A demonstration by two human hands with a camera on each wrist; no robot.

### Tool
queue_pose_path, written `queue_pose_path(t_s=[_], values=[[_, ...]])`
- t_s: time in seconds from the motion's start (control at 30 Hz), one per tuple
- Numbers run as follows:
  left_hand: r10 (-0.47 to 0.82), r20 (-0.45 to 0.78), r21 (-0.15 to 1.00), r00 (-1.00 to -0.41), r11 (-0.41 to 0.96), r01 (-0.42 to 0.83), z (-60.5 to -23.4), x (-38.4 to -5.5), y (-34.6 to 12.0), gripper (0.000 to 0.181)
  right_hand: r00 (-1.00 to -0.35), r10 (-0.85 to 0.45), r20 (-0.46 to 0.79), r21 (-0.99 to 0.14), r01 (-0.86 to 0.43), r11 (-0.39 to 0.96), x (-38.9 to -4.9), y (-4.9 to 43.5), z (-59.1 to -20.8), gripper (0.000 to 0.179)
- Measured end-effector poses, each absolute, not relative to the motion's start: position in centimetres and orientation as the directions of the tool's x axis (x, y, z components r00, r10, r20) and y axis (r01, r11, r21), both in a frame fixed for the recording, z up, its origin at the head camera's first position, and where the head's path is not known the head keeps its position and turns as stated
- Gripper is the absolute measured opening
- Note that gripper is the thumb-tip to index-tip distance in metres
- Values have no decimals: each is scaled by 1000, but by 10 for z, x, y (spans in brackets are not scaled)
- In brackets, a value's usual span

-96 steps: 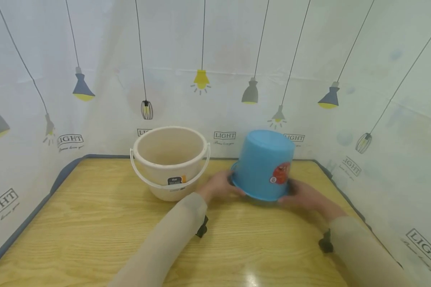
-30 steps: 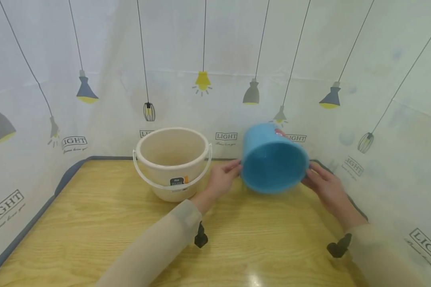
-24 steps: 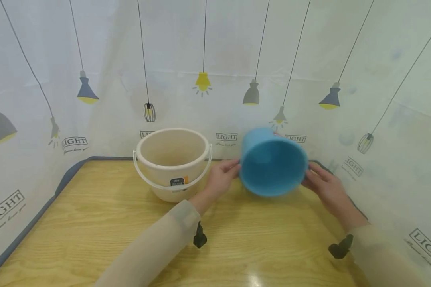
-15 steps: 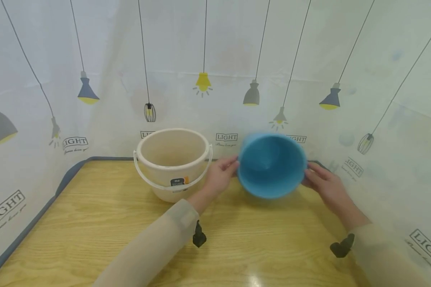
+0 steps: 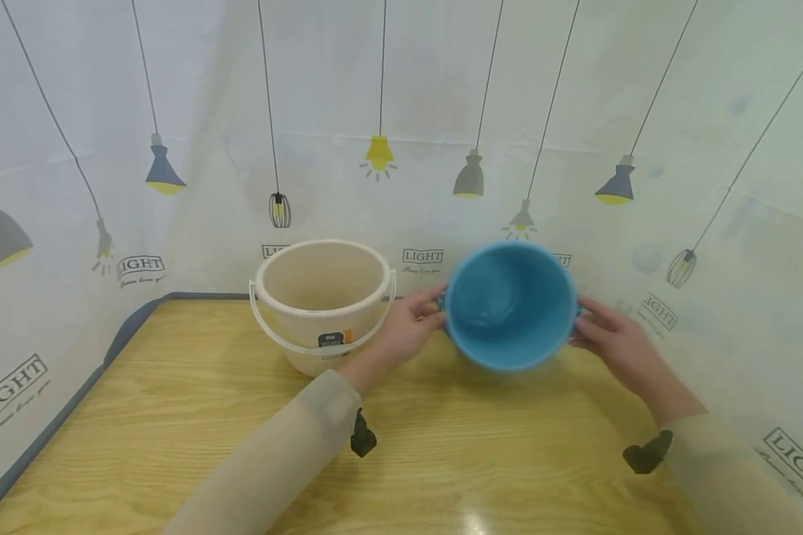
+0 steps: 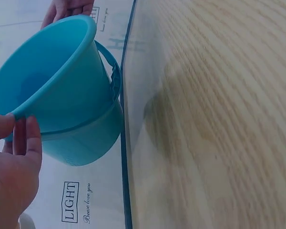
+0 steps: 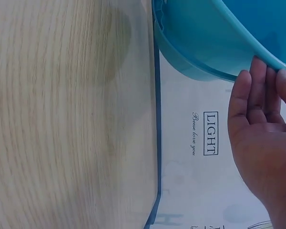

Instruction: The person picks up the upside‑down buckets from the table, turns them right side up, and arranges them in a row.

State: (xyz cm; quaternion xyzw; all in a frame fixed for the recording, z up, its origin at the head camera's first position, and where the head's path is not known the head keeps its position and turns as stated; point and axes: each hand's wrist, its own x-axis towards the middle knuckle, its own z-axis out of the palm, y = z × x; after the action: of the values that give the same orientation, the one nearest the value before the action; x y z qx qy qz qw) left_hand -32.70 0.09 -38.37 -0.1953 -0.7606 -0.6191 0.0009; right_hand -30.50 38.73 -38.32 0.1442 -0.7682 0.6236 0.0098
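Note:
A blue plastic bucket (image 5: 511, 305) is held in the air over the right part of the table, its mouth tilted toward the head camera. My left hand (image 5: 407, 323) pinches its rim on the left side, thumb in front and fingers behind. On the opposite side my right hand (image 5: 618, 345) grips the rim the same way. The bucket's blue handle (image 6: 113, 71) hangs along its underside in the left wrist view. To the left a cream bucket (image 5: 321, 327) stands upright on the table, its white handle (image 5: 288, 343) lowered across the front.
The wood-grain table (image 5: 442, 461) has a dark blue edge strip (image 5: 127, 319). Behind it and at both sides hangs a pale curtain (image 5: 328, 89) printed with lamps and "LIGHT" lettering. My left forearm passes close in front of the cream bucket.
The blue bucket was upside down over the table; it has been turned so its open mouth now faces forward and up. Both hands moved to its rim's sides. The cream bucket stayed put.

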Motion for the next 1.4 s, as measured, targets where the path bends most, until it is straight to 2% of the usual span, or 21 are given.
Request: queue_pose_path(t_s=[0.1, 0.2, 0.43, 0.6, 0.73, 0.9, 0.97, 1.2, 1.4], values=[[326, 269, 916, -906, 204, 346, -381, -327, -3, 60, -960, -211, 187, -950, -231, 208, -306, 391, -384, 59], [344, 316, 882, -884, 238, 407, -379, -326, -5, 61, -961, -200, 189, -917, -246, 313, -305, 394, -382, 59], [383, 366, 859, -848, 212, 466, -376, -325, -9, 62, -947, -178, 266, -724, -318, 612, -302, 397, -369, 56], [403, 388, 858, -829, 170, 484, -375, -327, -10, 63, -952, -167, 258, -703, -303, 644, -300, 396, -365, 58], [460, 405, 865, -790, 87, 495, -375, -329, -11, 63, -945, -196, 261, -757, -327, 566, -300, 394, -367, 59], [513, 381, 884, -769, 41, 465, -374, -330, -12, 62, -905, -315, 285, -896, -368, 249, -304, 392, -372, 56], [517, 381, 885, -767, 35, 463, -374, -331, -12, 62, -888, -351, 296, -910, -375, 180, -307, 390, -372, 56], [461, 383, 889, -800, 51, 455, -372, -331, -8, 60, -859, -397, 324, -921, -383, 77, -314, 381, -367, 56], [392, 324, 929, -861, 38, 367, -373, -333, 1, 57, -891, -333, 307, -947, -321, -13, -316, 371, -366, 57]])
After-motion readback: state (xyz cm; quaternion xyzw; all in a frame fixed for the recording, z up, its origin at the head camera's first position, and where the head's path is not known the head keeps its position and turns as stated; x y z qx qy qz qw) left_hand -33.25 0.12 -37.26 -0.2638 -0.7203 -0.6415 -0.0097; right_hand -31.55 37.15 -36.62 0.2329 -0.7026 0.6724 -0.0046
